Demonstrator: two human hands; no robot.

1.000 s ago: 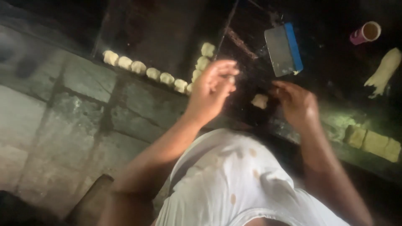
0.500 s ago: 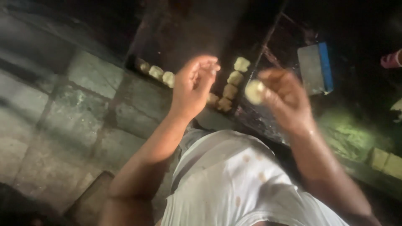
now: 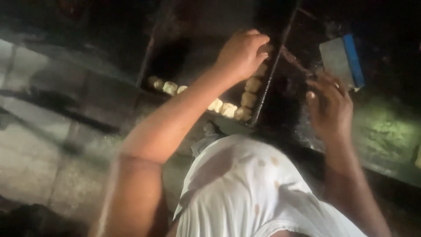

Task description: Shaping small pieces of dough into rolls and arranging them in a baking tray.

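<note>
Tray (image 3: 153,66): dark and shallow, carrying pale dough balls (image 3: 248,99) in a row along its near edge and a column up its right edge.
Left hand (image 3: 241,55): curling down at the column's top, fingers closing on a ball.
Right hand (image 3: 330,107): hovering right of the tray, pinching a small dough piece (image 3: 310,95).
Scraper (image 3: 342,61): lying behind it, on the worktop.

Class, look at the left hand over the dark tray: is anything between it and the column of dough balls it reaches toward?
Nothing visible. The left hand is at the top of the dough balls along the tray edge, its fingers curled there.
</note>
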